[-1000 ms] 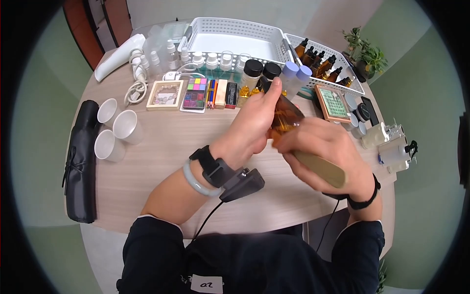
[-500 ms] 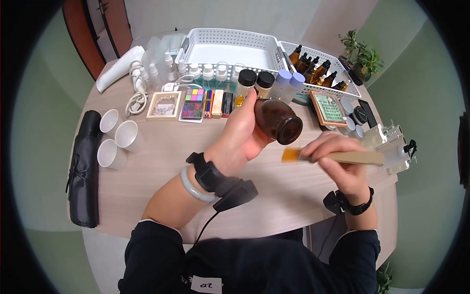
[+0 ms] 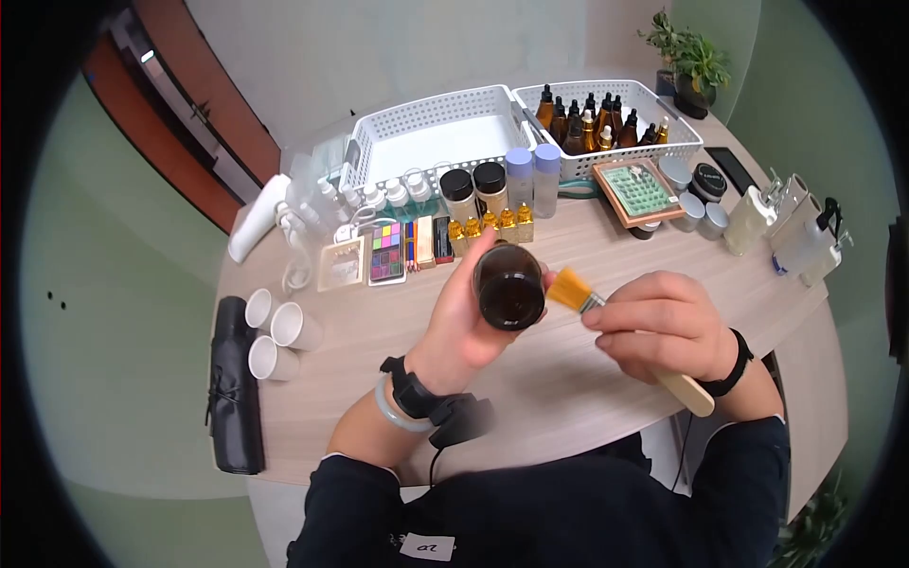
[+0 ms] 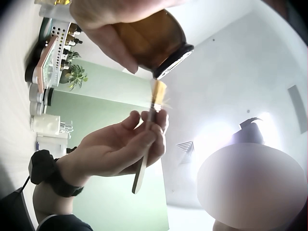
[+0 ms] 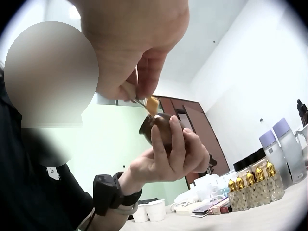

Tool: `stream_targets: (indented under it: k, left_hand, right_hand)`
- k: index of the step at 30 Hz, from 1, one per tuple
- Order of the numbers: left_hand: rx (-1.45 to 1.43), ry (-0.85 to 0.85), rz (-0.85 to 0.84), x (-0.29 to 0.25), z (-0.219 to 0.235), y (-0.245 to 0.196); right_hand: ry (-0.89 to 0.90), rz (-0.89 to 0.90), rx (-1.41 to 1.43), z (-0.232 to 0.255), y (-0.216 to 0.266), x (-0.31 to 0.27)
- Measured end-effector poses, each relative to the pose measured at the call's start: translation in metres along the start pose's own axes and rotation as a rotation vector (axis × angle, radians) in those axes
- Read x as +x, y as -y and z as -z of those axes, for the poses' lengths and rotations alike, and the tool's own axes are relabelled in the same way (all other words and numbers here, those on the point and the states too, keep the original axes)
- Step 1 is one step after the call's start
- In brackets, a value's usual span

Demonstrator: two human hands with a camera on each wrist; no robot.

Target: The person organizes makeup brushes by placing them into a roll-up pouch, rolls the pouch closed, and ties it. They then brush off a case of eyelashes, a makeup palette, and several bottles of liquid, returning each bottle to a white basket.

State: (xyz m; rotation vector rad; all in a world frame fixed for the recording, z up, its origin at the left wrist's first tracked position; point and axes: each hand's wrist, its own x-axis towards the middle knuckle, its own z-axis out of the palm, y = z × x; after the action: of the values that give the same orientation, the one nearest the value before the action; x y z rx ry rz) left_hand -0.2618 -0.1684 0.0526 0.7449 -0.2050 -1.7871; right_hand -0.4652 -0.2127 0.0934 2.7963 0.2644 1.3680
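Note:
An amber-brown glass jar point(image 3: 511, 289) lies in my left hand point(image 3: 459, 331), fingers wrapped round its far side and its dark round end turned toward me. My right hand point(image 3: 663, 327) pinches a flat brush near its metal collar, the wooden handle point(image 3: 689, 393) pointing down and right. The brush's orange bristles point(image 3: 568, 289) are beside the jar in the head view. In the left wrist view the bristles point(image 4: 159, 91) stand just under the rim of the jar point(image 4: 154, 41). From the right wrist, the bristles point(image 5: 153, 105) appear at the jar's edge point(image 5: 161, 130).
Paper cups point(image 3: 295, 327) and a black roll point(image 3: 237, 398) are at the left. Behind the hands stand gold-capped vials point(image 3: 490, 227), black-lidded jars point(image 3: 457, 194) and white baskets point(image 3: 445, 109), one with dropper bottles. Pump bottles point(image 3: 753, 222) and a framed green set point(image 3: 636, 194) are at the right.
The right hand draws away from the jar, then comes back beside it with bristles pointing up-left. The left hand has turned the jar's round end toward me. The head view has shifted and tilted.

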Motion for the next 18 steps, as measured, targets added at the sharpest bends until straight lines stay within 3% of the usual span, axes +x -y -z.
stream_targets:
  k: [2,3,4,6,7,8,11,14,16,18]
  left_hand:
    - [-0.099,0.31,0.081,0.006,-0.001,0.006]
    - [-0.126,0.141,0.074,0.004,-0.004,0.012]
    - [-0.108,0.156,0.076,0.006,-0.004,0.013]
    - [0.039,0.055,-0.076,0.009,-0.007,0.014]
    - [0.036,0.06,-0.108,0.012,-0.012,0.013]
    - [-0.018,0.103,0.004,0.01,-0.018,0.008]
    - [0.203,0.12,-0.084,0.018,-0.05,0.006]
    - [0.562,0.142,-0.421,0.052,-0.083,0.001]
    - [0.768,0.169,-0.48,0.074,-0.111,-0.008]
    - [0.952,0.102,-0.508,0.102,-0.135,-0.016]
  right_hand:
    - [-0.008,-0.027,0.179,0.001,0.002,0.0]
    - [-0.016,-0.047,0.238,-0.007,0.0,-0.004]
    - [-0.031,-0.055,0.226,-0.009,0.0,-0.009]
    - [-0.034,-0.212,0.419,-0.009,0.002,-0.021]
    - [-0.018,-0.273,0.43,-0.005,0.001,-0.027]
    - [-0.026,-0.274,0.427,-0.003,-0.002,-0.036]
    - [0.053,-0.397,0.42,0.014,-0.009,-0.061]
    - [-0.065,-0.49,0.331,0.048,-0.013,-0.083]
    - [-0.177,-0.665,0.311,0.071,-0.02,-0.103]
    - [-0.434,-0.821,0.445,0.09,-0.03,-0.115]
